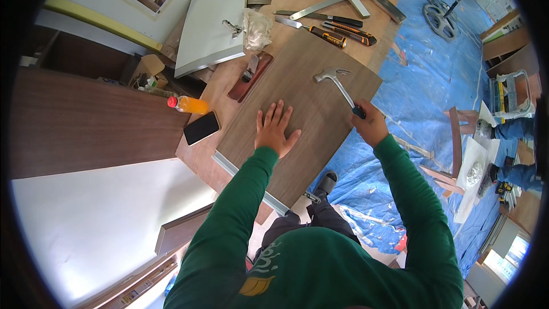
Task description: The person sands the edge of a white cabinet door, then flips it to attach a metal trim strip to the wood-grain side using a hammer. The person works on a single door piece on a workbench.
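Note:
A brown wood-grain panel lies across the plywood worktop in front of me, with a pale metal strip along its near left edge. My left hand rests flat on the panel, fingers spread. In my right hand is a claw hammer, gripped by its dark handle. The hammer's steel head is over the far right part of the panel; whether it touches the surface I cannot tell. Just beyond my left hand, a reddish wooden hand plane sits beside the panel's far left edge.
Chisels and metal straight strips lie at the back of the worktop. A white door panel with hinges stands at the far left. Left of the panel are a phone and an orange drink bottle. Blue sheeting covers the floor; another person's legs show at right.

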Demonstrator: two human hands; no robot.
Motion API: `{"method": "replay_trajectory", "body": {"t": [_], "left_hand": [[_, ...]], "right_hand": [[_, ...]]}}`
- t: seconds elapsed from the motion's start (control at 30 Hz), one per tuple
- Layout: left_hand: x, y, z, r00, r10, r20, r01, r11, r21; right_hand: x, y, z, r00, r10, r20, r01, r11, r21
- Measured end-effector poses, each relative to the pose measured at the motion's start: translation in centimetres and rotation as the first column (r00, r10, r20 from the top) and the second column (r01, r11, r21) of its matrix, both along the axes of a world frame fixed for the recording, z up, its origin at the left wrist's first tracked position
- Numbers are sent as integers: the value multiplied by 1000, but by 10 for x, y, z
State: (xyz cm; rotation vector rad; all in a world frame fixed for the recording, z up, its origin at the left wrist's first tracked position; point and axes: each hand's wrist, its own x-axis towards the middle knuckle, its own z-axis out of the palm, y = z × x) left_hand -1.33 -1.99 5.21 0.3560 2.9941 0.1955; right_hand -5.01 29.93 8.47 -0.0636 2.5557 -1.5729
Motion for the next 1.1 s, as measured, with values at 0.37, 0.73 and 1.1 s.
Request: {"method": "replay_trajectory", "body": {"t": [0.37,0.73,1.1], "left_hand": [[-5,0,-1,998,13,63,-13,1000,-6],[-5,-5,-4,1000,13,20,-14,999,49],[-5,-6,-17,997,28,-71,-21,995,95]], "right_hand": [[-207,-103,-3,986,167,-20,-146,908,394],[-270,-152,-12,960,266,-90,-173,811,559],[-386,-19,-58,921,324,-215,43,465,884]]}}
